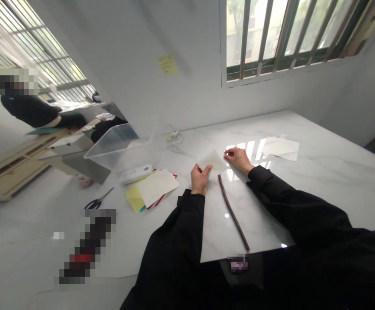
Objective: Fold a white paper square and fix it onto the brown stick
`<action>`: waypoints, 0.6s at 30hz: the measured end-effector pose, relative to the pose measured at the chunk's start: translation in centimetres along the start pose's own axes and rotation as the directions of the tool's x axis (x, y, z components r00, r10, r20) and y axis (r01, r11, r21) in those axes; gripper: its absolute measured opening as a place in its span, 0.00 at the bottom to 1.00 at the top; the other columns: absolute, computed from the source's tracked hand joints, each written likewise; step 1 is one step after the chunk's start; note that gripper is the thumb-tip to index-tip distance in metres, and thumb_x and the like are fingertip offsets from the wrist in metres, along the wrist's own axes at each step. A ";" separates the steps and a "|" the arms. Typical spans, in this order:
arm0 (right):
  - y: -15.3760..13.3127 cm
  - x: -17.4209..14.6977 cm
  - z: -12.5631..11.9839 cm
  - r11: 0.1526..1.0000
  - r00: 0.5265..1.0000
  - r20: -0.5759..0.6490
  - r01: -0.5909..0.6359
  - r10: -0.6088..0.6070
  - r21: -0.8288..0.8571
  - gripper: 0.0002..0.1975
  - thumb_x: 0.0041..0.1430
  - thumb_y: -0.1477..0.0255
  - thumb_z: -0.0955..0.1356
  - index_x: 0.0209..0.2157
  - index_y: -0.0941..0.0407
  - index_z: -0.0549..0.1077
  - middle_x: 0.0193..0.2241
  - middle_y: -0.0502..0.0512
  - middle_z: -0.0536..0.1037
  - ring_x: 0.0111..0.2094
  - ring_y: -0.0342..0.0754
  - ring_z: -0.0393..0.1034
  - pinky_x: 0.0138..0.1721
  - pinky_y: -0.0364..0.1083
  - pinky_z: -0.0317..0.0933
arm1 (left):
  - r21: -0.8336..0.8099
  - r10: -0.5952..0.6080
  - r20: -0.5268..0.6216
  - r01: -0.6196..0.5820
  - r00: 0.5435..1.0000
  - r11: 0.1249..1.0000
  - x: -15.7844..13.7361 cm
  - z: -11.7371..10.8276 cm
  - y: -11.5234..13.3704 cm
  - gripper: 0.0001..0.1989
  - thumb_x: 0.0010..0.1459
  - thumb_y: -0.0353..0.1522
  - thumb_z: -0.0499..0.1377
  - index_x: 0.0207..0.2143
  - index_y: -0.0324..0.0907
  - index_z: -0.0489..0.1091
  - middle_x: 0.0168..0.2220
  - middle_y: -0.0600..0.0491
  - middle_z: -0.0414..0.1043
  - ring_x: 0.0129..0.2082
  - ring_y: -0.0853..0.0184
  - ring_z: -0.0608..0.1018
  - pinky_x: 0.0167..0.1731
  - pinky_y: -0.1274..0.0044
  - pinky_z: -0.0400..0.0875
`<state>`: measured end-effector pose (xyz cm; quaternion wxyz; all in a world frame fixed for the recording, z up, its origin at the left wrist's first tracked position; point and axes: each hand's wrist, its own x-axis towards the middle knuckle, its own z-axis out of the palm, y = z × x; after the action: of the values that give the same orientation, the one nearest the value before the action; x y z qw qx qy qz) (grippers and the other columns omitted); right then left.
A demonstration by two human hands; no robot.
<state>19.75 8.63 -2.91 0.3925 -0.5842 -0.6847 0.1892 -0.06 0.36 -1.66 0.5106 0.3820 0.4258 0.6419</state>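
Note:
My left hand point(200, 179) is closed on a pale off-white sheet of paper point(216, 161), its thumb lying on top of the sheet. Just off the paper's right edge, my right hand point(238, 159) is pinched at the fingertips. Something tiny and light may be between those fingers, but it is too small to name. Below both hands a thin brown stick point(230, 209), slightly bent, lies on the marble-patterned white table point(265, 215). Its upper end comes close to the paper's lower edge.
Left of my hands lie a stack of coloured paper point(158, 187), a white oblong device point(136, 174) and black-handled scissors point(98, 200). A clear plastic bin point(113, 148) stands behind them. White sheets point(281, 148) rest at right. A person point(29, 107) sits far left.

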 end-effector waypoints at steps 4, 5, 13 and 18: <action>0.0 -0.3 0.1 0.999 0.999 -0.016 0.030 -0.030 -0.012 0.08 0.58 0.72 0.71 0.36 0.57 0.83 0.35 0.57 0.83 0.36 0.49 0.75 0.44 0.46 0.65 | -0.009 -0.018 0.015 0.018 1.000 1.000 -0.2 0.2 0.2 0.30 0.40 0.40 0.76 0.45 0.37 0.75 0.47 0.42 0.81 0.47 0.56 0.82 0.50 0.66 0.76; -0.1 -0.5 0.0 0.999 0.999 -0.016 0.046 -0.047 -0.020 0.07 0.58 0.72 0.71 0.36 0.57 0.83 0.35 0.57 0.83 0.36 0.49 0.74 0.44 0.46 0.65 | -0.011 -0.018 0.013 0.018 1.000 1.000 -0.3 0.2 0.2 0.30 0.40 0.40 0.76 0.45 0.37 0.75 0.47 0.42 0.81 0.47 0.56 0.82 0.50 0.66 0.76; -0.5 -3.8 -2.7 0.988 0.997 0.060 0.046 -0.055 0.148 0.08 0.59 0.67 0.70 0.33 0.58 0.78 0.34 0.58 0.83 0.33 0.50 0.75 0.39 0.47 0.66 | 0.039 0.017 0.030 -0.018 0.999 0.999 -0.7 0.3 0.1 0.23 0.43 0.38 0.75 0.41 0.38 0.77 0.43 0.44 0.82 0.41 0.58 0.83 0.46 0.67 0.76; 0.4 -5.6 -5.1 0.883 0.958 0.285 -0.125 -0.011 0.452 0.16 0.56 0.57 0.74 0.33 0.56 0.76 0.37 0.59 0.83 0.35 0.50 0.77 0.38 0.48 0.69 | 0.112 0.020 0.036 -0.024 0.999 0.993 -1.0 0.4 0.3 0.22 0.43 0.37 0.74 0.40 0.37 0.77 0.41 0.45 0.83 0.39 0.61 0.82 0.45 0.70 0.76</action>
<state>23.97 2.43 -1.81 0.4148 -0.4602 -0.6500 0.4400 0.38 -0.63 -1.27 0.4886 0.4257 0.4480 0.6159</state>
